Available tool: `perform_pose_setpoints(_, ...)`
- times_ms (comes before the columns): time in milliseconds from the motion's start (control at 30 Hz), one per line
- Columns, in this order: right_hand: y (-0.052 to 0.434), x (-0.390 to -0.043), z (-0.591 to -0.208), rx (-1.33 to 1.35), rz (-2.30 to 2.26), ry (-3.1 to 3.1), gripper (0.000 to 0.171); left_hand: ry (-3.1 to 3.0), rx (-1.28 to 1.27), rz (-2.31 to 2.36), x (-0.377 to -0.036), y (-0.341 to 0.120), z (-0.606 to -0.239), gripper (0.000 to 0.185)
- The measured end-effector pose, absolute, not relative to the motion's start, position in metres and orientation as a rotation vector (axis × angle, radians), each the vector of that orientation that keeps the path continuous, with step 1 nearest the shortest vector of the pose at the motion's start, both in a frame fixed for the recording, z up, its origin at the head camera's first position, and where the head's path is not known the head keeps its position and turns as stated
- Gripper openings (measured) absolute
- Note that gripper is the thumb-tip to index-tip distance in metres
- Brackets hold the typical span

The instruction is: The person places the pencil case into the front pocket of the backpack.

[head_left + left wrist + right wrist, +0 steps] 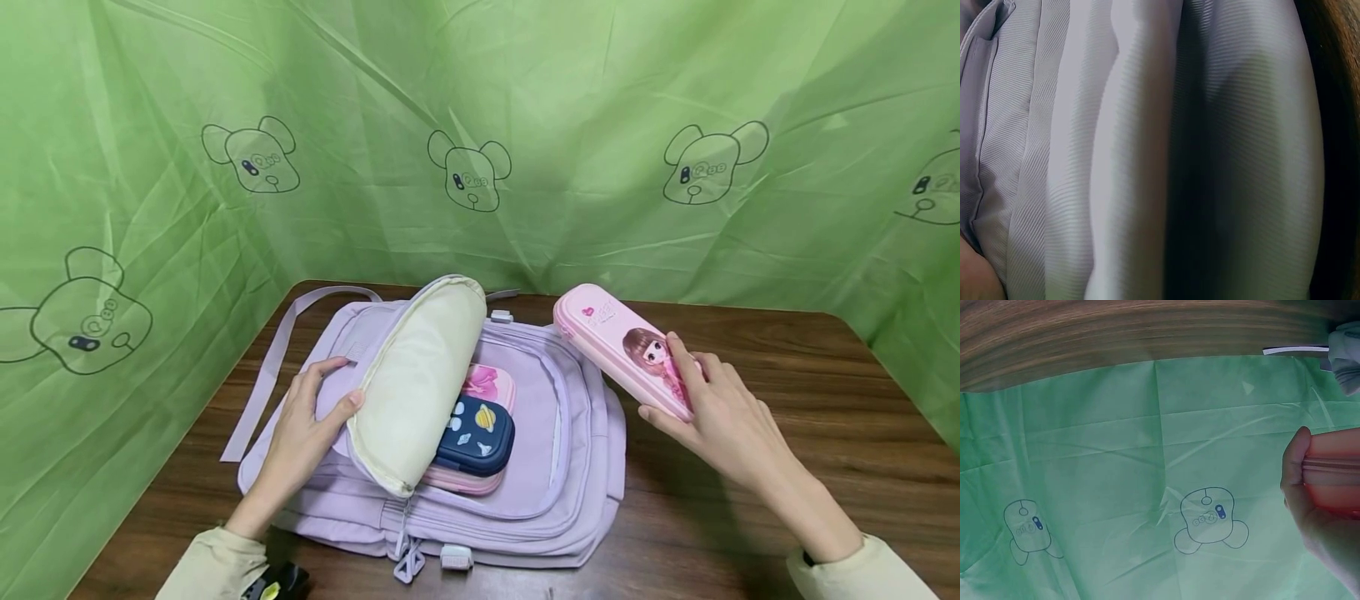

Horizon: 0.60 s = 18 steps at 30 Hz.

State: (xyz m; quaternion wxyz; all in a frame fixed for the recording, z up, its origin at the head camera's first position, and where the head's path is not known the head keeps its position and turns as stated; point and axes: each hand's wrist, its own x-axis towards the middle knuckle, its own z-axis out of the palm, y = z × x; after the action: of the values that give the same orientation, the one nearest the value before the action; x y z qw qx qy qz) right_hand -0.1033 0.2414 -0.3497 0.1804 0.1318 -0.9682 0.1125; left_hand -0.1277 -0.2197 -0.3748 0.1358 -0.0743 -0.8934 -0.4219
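Left hand (303, 425) grips lilac fabric backpack's (570, 467) cream flap (416, 375) open w/ two cases inside; right hand (720, 412) clasps pink rounded pencil case (615, 337), not yet in.

Dark wooden table (810, 400), grain running left to right. Lying flat on it, left of centre: lilac backpack (577, 467), straps (262, 375) trailing to far left. Near left edge: small black-and-yellow object (276, 583), partly hidden, unidentifiable.

Pink girl-print pencil case (626, 348) tilted in right hand (720, 417); lilac backpack (570, 467) flap (416, 379) lifted by left hand (303, 425).
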Motion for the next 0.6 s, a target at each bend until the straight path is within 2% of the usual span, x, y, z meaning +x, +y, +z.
perform_pose_setpoints(600,0.2383,-0.1017,-0.3521,0.380,0.325,-2.751,0.097,-2.587,-0.219,-1.223,-0.1271,-0.2194,-0.3748,0.049)
